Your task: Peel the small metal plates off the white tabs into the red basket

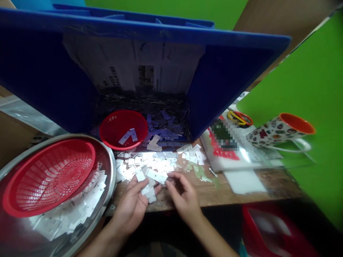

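Two hands with several pale plates, two red baskets

- Bright green wall behind, with more green down the right side (softly blurred towards the edge).
- Brown panel at the upper right, set against the green.
- Wooden bench, its brown surface worn and marked.
- Strong white light pooled on the middle of the bench.
- Deep shadow beneath the bench's front edge, hiding the floor.
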The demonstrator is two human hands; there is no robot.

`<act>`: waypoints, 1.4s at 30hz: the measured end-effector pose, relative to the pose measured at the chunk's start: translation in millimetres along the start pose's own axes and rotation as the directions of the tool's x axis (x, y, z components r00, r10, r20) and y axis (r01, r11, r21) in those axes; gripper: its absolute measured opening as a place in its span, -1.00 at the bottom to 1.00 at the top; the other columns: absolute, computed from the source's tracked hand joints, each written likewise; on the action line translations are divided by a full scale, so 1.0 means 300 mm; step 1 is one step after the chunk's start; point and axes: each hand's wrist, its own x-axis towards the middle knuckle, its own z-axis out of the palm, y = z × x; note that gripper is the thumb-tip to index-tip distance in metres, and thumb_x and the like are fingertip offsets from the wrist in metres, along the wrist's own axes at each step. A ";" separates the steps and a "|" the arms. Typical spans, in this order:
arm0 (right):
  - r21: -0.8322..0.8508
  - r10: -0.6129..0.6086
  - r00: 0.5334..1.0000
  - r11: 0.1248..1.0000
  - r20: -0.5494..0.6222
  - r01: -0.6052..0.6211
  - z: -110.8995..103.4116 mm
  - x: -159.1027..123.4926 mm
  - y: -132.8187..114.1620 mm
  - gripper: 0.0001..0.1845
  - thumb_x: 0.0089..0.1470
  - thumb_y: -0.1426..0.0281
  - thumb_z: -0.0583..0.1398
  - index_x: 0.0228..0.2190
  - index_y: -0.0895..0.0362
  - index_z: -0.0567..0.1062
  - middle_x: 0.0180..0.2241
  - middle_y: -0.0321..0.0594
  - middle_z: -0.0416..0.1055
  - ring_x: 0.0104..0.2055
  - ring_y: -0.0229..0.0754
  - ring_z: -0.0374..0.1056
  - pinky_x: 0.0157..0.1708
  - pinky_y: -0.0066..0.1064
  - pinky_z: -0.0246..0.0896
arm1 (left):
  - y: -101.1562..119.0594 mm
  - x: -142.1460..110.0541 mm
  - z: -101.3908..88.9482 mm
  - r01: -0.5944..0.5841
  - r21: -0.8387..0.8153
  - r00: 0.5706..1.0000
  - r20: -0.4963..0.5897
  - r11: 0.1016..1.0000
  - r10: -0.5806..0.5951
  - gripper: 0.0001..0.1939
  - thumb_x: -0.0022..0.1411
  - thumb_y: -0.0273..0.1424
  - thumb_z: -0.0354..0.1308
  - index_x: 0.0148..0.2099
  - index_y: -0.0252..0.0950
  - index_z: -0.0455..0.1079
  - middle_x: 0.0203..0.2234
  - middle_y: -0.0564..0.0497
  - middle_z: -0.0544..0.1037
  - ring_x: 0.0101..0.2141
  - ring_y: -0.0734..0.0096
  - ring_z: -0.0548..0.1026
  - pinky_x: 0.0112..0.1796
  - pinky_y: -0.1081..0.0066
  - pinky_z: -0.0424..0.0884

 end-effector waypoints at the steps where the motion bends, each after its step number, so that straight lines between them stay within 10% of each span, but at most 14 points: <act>1: 0.069 0.110 0.994 0.991 0.028 -0.112 0.005 0.004 -0.002 -0.83 0.11 0.32 0.21 -0.24 0.13 0.46 -0.39 -0.22 0.44 -0.37 -0.22 0.37 -0.36 -0.41 0.32 | -0.001 0.000 0.000 0.000 0.002 1.000 0.004 1.000 0.000 -0.44 0.12 -0.62 0.20 0.14 -0.08 0.32 -0.07 0.02 0.60 -0.06 0.17 0.53 -0.06 0.23 0.47; 6: 0.307 0.402 0.892 0.838 0.208 -0.450 0.022 0.057 -0.032 -0.69 -0.04 0.17 0.31 -0.42 0.17 0.46 -0.53 -0.30 0.41 -0.55 -0.33 0.25 -0.56 -0.51 0.18 | -0.002 0.002 -0.007 -0.017 0.024 1.000 0.007 1.000 0.017 -0.43 0.12 -0.60 0.21 0.16 -0.11 0.30 -0.09 -0.03 0.60 -0.05 0.11 0.53 -0.06 0.19 0.47; 11: 0.396 0.337 0.909 0.821 0.246 -0.412 0.061 0.209 -0.138 -0.75 -0.05 0.25 0.31 -0.40 0.17 0.49 -0.58 -0.35 0.40 -0.57 -0.36 0.28 -0.54 -0.53 0.21 | 0.009 0.004 -0.011 -0.038 0.064 0.999 -0.013 0.997 0.039 -0.42 0.15 -0.57 0.22 0.20 -0.20 0.23 -0.12 -0.10 0.60 -0.08 0.09 0.55 -0.06 0.17 0.47; 15: 0.484 0.239 0.941 0.811 0.240 -0.329 0.105 0.302 -0.186 -0.59 -0.02 0.30 0.28 -0.09 0.13 0.45 -0.26 -0.21 0.52 -0.36 -0.28 0.41 -0.33 -0.42 0.36 | 0.017 -0.005 -0.010 -0.040 0.108 0.999 -0.006 0.993 0.041 -0.43 0.16 -0.54 0.22 0.20 -0.25 0.21 -0.13 -0.15 0.60 -0.10 0.10 0.56 -0.10 0.20 0.49; 23: 0.046 0.232 0.901 0.963 0.367 -0.267 0.090 0.207 -0.080 -0.81 -0.02 0.34 0.28 -0.30 0.14 0.58 -0.38 -0.26 0.40 -0.48 -0.32 0.28 -0.56 -0.51 0.22 | 0.014 -0.016 -0.014 -0.006 0.162 0.996 0.092 0.987 -0.009 -0.43 0.14 -0.52 0.23 0.18 -0.14 0.25 -0.08 -0.09 0.58 -0.13 0.08 0.56 -0.22 0.26 0.54; 32: 0.391 0.366 0.783 0.712 0.503 -0.583 -0.017 0.222 -0.086 -0.77 -0.05 0.27 0.34 -0.40 0.17 0.52 -0.57 -0.38 0.42 -0.59 -0.42 0.28 -0.55 -0.59 0.17 | 0.020 -0.024 -0.022 0.068 0.168 0.996 0.051 0.984 -0.077 -0.73 0.14 -0.52 0.23 -0.08 -0.31 0.39 -0.22 -0.16 0.63 -0.16 0.04 0.59 -0.24 0.26 0.54; 42: 0.247 0.307 0.832 0.856 0.463 -0.454 -0.075 0.114 -0.071 -0.82 -0.05 0.31 0.34 -0.38 0.14 0.59 -0.41 -0.25 0.57 -0.34 -0.21 0.50 -0.26 -0.36 0.41 | 0.038 -0.007 -0.026 0.051 0.078 0.998 -0.025 0.996 -0.049 -0.55 0.18 -0.60 0.05 0.14 -0.39 0.28 -0.22 -0.18 0.64 -0.13 0.07 0.58 -0.12 0.12 0.51</act>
